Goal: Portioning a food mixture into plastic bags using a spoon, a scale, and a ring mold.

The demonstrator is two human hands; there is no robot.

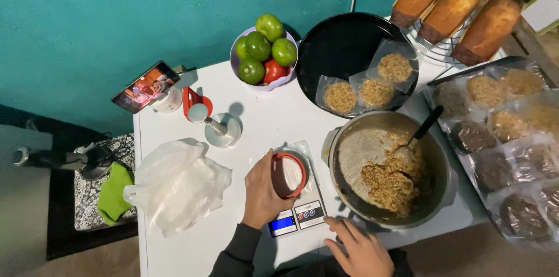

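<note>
Hidden and cut-off parts

Kitchen scale (296, 217) mostly covered by the left hand (260, 192) and its red ring mold (287, 174), display too small to read. Spoon (420, 132) bowl buried in the pot's mixture. Bagged patties (527, 213) cropped at the right edge, loaf cakes (454, 6) at the top right. Both forearms cut off at the bottom edge.

Clear sealed patty packs (501, 137) lie right; lit phone screen (145, 86) leans far-left.
</note>
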